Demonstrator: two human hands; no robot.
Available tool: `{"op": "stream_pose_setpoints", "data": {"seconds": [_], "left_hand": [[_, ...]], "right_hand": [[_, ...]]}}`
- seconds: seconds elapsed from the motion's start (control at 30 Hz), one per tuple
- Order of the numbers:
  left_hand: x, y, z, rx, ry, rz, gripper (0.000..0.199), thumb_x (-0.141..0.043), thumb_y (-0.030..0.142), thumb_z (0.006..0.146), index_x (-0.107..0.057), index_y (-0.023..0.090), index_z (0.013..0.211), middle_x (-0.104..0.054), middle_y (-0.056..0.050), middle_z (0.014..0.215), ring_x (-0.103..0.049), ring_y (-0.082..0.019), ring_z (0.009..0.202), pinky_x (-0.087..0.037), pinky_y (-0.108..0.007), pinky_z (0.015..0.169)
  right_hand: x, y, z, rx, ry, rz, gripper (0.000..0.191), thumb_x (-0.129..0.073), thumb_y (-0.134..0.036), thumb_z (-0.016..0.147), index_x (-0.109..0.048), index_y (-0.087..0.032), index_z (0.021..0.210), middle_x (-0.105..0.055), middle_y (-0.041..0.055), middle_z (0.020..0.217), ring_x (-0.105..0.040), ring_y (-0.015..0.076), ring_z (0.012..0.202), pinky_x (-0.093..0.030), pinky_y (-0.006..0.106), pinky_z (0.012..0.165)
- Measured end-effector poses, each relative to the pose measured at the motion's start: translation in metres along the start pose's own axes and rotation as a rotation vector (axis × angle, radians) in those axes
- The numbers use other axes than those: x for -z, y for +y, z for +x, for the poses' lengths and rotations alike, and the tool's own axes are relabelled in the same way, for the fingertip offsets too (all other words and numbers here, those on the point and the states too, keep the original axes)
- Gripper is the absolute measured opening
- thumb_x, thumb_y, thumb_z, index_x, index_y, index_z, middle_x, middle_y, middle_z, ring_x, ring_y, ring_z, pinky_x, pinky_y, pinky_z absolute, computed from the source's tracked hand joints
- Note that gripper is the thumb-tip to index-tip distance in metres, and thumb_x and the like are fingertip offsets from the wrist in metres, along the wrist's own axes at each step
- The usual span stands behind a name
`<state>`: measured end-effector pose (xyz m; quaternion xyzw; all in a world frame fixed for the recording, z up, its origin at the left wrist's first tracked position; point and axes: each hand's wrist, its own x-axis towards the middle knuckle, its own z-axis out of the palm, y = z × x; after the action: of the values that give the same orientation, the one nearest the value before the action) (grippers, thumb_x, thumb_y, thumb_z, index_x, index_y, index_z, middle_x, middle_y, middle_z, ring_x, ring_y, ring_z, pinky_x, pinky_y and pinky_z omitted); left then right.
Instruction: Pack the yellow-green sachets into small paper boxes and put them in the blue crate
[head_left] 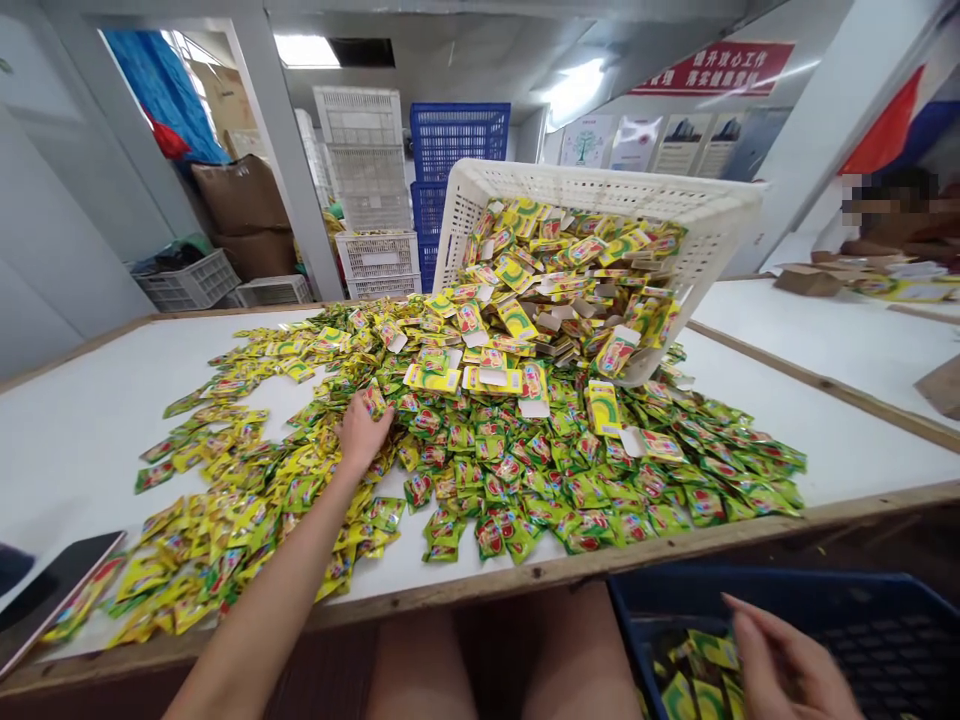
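My left hand (364, 432) reaches into the heap on the table, its fingers closed around a small printed packet (373, 400). Around it lie yellow sachets (247, 510) to the left and green sachets (517, 480) to the right. My right hand (791, 665) is low at the right, over a dark blue crate (757, 578); its fingers are partly stretched and nothing shows in them. Yellow boxes (697, 685) lie in that crate. A tipped white basket (600, 180) spills small yellow cartons (517, 318), some with open flaps, onto the green sachets.
A phone (56, 590) lies at the left of the white table (82, 420), which has a wooden edge (540, 573). Stacked white crates (367, 170) and blue crates (459, 145) stand behind. At the far right, a person (900, 225) is near cardboard boxes (810, 279).
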<state>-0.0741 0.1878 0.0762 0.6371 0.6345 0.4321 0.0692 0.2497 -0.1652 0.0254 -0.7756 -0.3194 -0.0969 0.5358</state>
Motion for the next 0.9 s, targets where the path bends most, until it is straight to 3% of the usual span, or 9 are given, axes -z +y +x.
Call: {"op": "stream_pose_setpoints", "data": {"seconds": [0.1, 0.23, 0.33, 0.47, 0.57, 0.7, 0.8, 0.9], "left_hand": [[0.006, -0.009, -0.009, -0.029, 0.036, -0.061, 0.037, -0.053, 0.034, 0.076, -0.049, 0.017, 0.109, -0.062, -0.012, 0.104, -0.057, -0.029, 0.098, -0.036, -0.049, 0.091], [0.018, -0.021, -0.037, -0.107, 0.06, -0.157, 0.036, -0.044, 0.028, 0.082, -0.042, 0.019, 0.116, -0.056, -0.01, 0.113, -0.06, -0.019, 0.092, -0.045, -0.033, 0.083], [0.014, -0.019, -0.058, -0.124, -0.036, -0.165, 0.043, -0.054, 0.034, 0.076, -0.043, 0.018, 0.115, -0.06, -0.01, 0.103, -0.06, -0.022, 0.09, -0.045, -0.037, 0.081], [0.0, -0.011, -0.079, -0.176, -0.185, -0.069, 0.054, -0.061, 0.034, 0.071, -0.042, 0.02, 0.12, -0.063, -0.008, 0.095, -0.057, -0.027, 0.095, -0.038, -0.046, 0.086], [-0.007, -0.013, -0.093, -0.219, -0.287, -0.129, 0.05, -0.059, 0.027, 0.072, -0.043, 0.021, 0.119, -0.062, -0.005, 0.087, -0.058, -0.024, 0.086, -0.04, -0.042, 0.081], [-0.004, -0.019, -0.107, -0.105, -0.395, -0.412, 0.036, -0.052, 0.018, 0.074, -0.047, 0.02, 0.109, -0.056, 0.001, 0.072, -0.056, -0.018, 0.067, -0.044, -0.032, 0.068], [0.016, -0.008, -0.114, -0.053, -0.407, -0.61, 0.023, -0.051, 0.019, 0.076, -0.049, 0.02, 0.099, -0.053, 0.001, 0.072, -0.054, -0.015, 0.067, -0.044, -0.028, 0.064], [0.042, 0.013, -0.122, -0.042, -0.451, -0.753, 0.022, -0.054, 0.021, 0.077, -0.048, 0.02, 0.099, -0.052, 0.001, 0.074, -0.054, -0.015, 0.071, -0.045, -0.026, 0.066]], "right_hand": [[-0.034, -0.029, -0.019, 0.024, -0.16, 0.125, 0.035, -0.049, -0.048, 0.077, -0.062, -0.018, 0.089, -0.062, 0.0091, 0.091, -0.057, 0.0249, 0.083, -0.043, 0.037, 0.078], [-0.076, -0.076, -0.043, -0.018, -0.435, 0.353, 0.028, -0.048, -0.041, 0.083, -0.06, -0.019, 0.095, -0.064, 0.0074, 0.094, -0.059, 0.0217, 0.088, -0.045, 0.031, 0.078], [-0.103, -0.11, -0.063, 0.0, -0.689, 0.48, 0.024, -0.046, -0.037, 0.086, -0.061, -0.019, 0.094, -0.064, 0.0068, 0.091, -0.06, 0.0194, 0.082, -0.047, 0.027, 0.071], [-0.124, -0.134, -0.083, 0.054, -0.856, 0.535, 0.02, -0.046, -0.032, 0.087, -0.06, -0.019, 0.092, -0.064, 0.0052, 0.087, -0.059, 0.0171, 0.076, -0.046, 0.025, 0.066], [-0.129, -0.13, -0.087, 0.036, -0.896, 0.519, 0.017, -0.047, -0.03, 0.086, -0.059, -0.019, 0.092, -0.063, 0.0044, 0.086, -0.058, 0.0166, 0.074, -0.045, 0.024, 0.065], [-0.132, -0.118, -0.085, 0.012, -0.877, 0.456, 0.018, -0.044, -0.03, 0.087, -0.057, -0.019, 0.09, -0.062, 0.0054, 0.087, -0.058, 0.0183, 0.078, -0.046, 0.026, 0.066], [-0.14, -0.12, -0.084, 0.099, -0.818, 0.391, 0.02, -0.05, -0.028, 0.083, -0.055, -0.021, 0.101, -0.06, 0.0072, 0.1, -0.054, 0.0224, 0.094, -0.044, 0.033, 0.08], [-0.151, -0.13, -0.085, 0.225, -0.777, 0.339, 0.043, -0.06, -0.024, 0.075, -0.048, -0.024, 0.117, -0.054, 0.0075, 0.116, -0.046, 0.0265, 0.108, -0.035, 0.041, 0.092]]}}
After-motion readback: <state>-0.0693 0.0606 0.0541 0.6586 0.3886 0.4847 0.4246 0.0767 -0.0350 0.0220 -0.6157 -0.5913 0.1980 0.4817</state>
